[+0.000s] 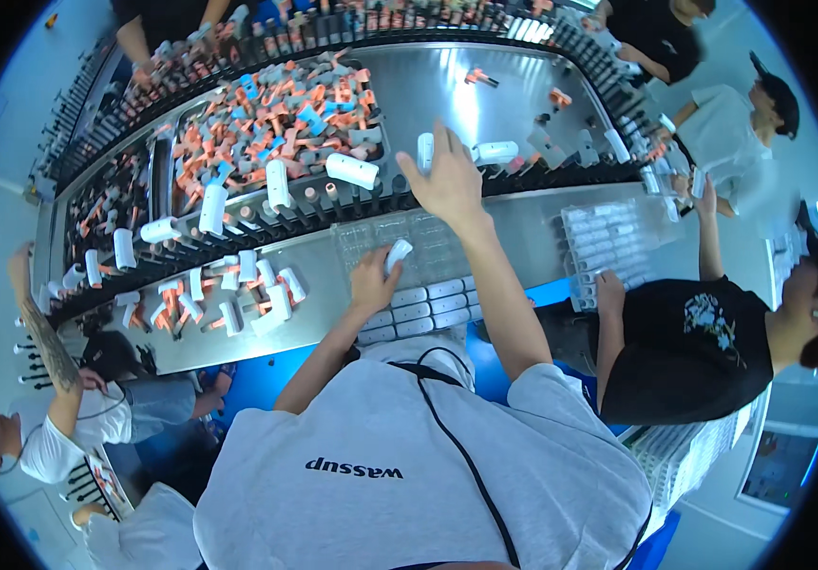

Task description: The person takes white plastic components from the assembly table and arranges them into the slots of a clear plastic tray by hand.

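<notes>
My left hand [373, 281] is closed on a white plastic casing [398, 254], small and rounded, held over a clear compartment tray [357, 237]. The near part of this tray holds rows of white casings [412, 312]; its far compartments look bare. My right hand [450, 185] reaches over the row of black pegs with thumb and fingers spread. Between its thumb and forefinger shows an upright white casing [425, 150] on the peg row; whether the hand touches it I cannot tell. Just right of the fingers, another white casing [495, 152] sits on the row.
A bin of orange, grey and blue clamp-like pieces [285, 123] lies beyond the pegs. Loose white casings and orange pieces [228, 304] lie on the metal table to the left. On the right, a co-worker's hand [608, 290] is at another filled tray [604, 242]. Other people stand around the line.
</notes>
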A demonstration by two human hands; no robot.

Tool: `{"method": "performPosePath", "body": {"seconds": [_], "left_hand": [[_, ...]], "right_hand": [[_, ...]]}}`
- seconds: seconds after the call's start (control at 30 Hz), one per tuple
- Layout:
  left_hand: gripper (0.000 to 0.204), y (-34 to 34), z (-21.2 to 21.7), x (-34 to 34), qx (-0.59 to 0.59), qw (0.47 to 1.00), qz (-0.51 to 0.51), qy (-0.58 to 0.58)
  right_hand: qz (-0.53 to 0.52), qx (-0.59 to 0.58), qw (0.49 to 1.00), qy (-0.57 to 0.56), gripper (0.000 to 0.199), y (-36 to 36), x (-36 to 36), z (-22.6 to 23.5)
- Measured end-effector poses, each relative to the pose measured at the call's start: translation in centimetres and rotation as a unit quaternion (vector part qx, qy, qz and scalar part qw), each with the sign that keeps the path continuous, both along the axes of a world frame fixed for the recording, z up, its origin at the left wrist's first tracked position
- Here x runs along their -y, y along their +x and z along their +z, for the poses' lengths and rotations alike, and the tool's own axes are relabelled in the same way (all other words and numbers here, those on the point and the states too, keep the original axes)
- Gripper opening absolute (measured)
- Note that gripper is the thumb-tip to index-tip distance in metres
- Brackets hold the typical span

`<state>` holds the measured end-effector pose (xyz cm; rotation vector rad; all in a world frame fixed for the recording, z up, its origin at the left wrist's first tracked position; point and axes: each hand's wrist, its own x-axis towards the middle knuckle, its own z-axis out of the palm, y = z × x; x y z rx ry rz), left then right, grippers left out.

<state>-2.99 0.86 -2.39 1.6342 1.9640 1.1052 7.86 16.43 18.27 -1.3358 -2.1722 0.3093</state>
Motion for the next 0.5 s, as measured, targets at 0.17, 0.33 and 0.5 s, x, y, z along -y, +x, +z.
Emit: {"method": "performPosePath", "body": {"seconds": [0.17,0.33,0.5], "left_hand": [[0.04,-0.6,0.1,0.6,0.001,1.0,-0.01,-0.016],[0.042,0.2,0.0,0.3,-0.001,1.0,-0.023,-0.014],[0.039,0.0,-1.9,-0.1,0.041,0.999,0.003,0.018]], "right_hand": [[0.084,-0.147,0.962,0.215,0.064,-5.6,-1.6,2.8],[0.148,0.182,0.971,-0.045,0.072,-10.3,-1.3,-0.9],[0.2,-0.225,0.937,0.178,0.036,-8.1,1.9,-1.3]]}}
